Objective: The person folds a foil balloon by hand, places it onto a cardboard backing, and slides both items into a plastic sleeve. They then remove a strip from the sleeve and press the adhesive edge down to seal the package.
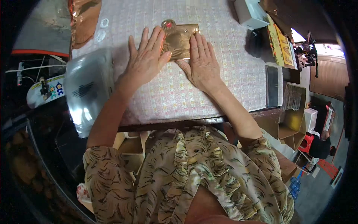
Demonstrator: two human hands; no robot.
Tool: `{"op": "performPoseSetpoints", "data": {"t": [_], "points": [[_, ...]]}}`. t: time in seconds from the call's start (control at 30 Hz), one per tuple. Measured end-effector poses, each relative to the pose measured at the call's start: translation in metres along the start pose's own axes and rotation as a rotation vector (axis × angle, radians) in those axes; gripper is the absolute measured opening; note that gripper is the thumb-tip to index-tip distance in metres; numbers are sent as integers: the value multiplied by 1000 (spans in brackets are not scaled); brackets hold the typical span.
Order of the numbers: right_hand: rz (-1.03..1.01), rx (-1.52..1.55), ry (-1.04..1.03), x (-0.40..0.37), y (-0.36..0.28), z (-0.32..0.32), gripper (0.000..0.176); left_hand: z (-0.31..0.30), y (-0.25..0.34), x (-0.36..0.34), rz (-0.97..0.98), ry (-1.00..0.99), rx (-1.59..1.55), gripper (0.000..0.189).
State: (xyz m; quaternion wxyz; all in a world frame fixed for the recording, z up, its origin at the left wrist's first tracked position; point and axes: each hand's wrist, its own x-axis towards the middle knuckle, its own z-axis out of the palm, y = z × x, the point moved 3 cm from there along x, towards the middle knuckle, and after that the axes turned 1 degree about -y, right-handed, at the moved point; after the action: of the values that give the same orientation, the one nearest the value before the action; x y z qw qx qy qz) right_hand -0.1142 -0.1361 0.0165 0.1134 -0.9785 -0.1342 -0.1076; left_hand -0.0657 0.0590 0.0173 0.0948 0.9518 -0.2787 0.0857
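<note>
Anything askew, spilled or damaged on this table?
Nothing looks spilled or broken. The gold foil pouch is wrinkled, pressed under the flat left hand and right hand. The clear plastic bundle hangs past the left edge of the cloth-covered table, which looks slightly precarious.

I see a gold foil packet, glossy and crinkled like metallised plastic. The tablecloth on the table is woven cloth, matt and coarse-textured. A stack of clear plastic bags looks smooth and shiny, and a copper-coloured foil sheet is wrinkled and reflective.
</note>
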Motion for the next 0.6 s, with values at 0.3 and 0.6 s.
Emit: {"op": "performPoseSetpoints", "data": {"t": [0.3,0.6], "points": [[10,6,20,-1,0,2,90,-24,17,27,-141,151,-39,51],[30,-4,28,-4,1,6,90,-22,17,50,-321,80,-190,50]]}}
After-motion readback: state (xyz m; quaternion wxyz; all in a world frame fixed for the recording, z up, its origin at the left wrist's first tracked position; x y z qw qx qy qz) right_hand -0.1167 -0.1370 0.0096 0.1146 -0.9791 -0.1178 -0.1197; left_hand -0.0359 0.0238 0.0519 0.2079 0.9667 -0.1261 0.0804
